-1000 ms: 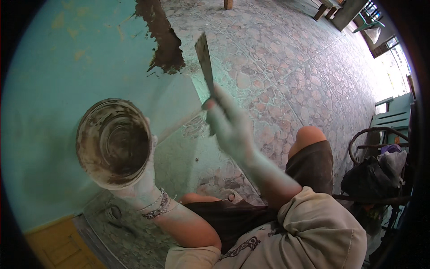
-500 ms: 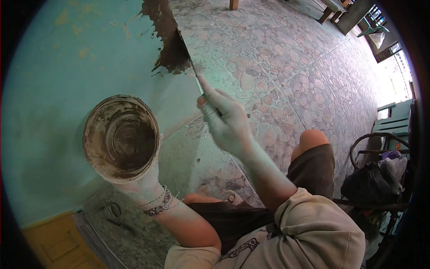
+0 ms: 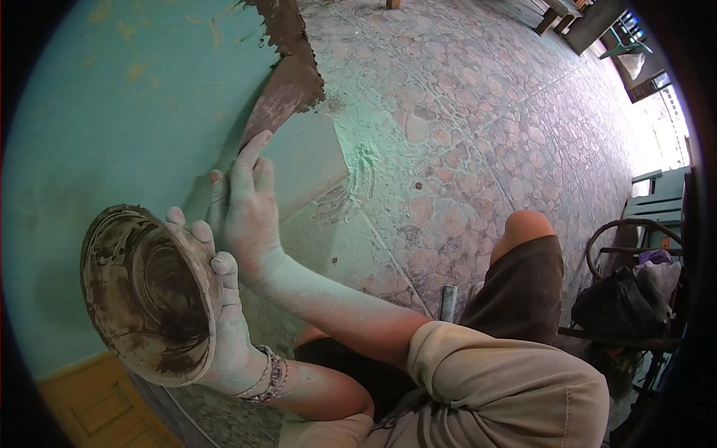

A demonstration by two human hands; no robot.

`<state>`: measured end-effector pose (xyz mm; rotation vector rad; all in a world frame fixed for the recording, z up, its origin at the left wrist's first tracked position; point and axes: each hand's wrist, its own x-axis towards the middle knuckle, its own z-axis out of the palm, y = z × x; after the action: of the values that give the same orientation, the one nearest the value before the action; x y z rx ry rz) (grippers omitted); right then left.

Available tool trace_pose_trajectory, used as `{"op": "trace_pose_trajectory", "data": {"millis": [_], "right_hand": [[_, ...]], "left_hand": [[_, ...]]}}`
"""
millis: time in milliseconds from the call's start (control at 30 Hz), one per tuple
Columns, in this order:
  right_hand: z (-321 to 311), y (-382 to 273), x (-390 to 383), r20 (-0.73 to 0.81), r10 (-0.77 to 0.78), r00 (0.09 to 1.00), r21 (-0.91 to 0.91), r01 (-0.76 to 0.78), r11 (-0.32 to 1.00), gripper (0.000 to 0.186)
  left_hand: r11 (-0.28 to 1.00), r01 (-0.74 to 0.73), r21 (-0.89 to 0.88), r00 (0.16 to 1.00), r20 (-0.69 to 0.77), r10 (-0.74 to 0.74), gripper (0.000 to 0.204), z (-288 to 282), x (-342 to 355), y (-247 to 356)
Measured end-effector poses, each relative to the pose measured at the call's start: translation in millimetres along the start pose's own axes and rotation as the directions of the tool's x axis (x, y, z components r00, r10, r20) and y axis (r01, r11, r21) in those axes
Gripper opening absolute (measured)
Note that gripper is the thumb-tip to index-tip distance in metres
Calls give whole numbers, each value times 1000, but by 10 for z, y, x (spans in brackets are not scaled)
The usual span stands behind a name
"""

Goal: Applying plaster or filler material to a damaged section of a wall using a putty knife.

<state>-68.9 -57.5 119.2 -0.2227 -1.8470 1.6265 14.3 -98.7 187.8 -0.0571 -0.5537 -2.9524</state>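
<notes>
My left hand [image 3: 230, 332] is wrapped round the side of a round tub [image 3: 119, 261] smeared inside with brown paste. The tub is tilted, its mouth facing up and left. In front of the pale green wall [image 3: 142, 142], my right hand [image 3: 250, 205] grips a putty knife, its fingers stretched along the blade [image 3: 278, 104]. The blade lies against the wall at its corner edge, over the lower end of a strip of brown paste [image 3: 287, 26]. White dust covers both hands, and the knife's handle is hidden behind the right one.
Pale dust [image 3: 366, 157] lies on the stone-patterned floor [image 3: 478, 112] beside the wall corner. A chair with bags [image 3: 624, 299] stands at the right, and a wooden bench [image 3: 559, 13] at the far right. A yellow panel [image 3: 104, 399] is at the lower left.
My right hand has moved left and down and turned the putty knife flat to the wall face. My left hand has lowered the tub leftward and tilted it. The brown strip's lower end has changed shape.
</notes>
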Motion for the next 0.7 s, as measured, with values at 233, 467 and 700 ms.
{"op": "trace_pose_trajectory", "data": {"millis": [233,467,700], "right_hand": [[274,-106,-212,-58,-192,980,-177,179,968,84],[-576,290,-615,254,-11,967,92,-13,996,75],[-1440,519,393,244,189,951,-58,-180,982,53]], "left_hand": [[1000,11,18,999,52,-12,73,194,-48,-158],[953,-49,298,998,-25,59,76,72,-60,-188],[993,104,-50,994,17,-103,78,44,-30,-144]]}}
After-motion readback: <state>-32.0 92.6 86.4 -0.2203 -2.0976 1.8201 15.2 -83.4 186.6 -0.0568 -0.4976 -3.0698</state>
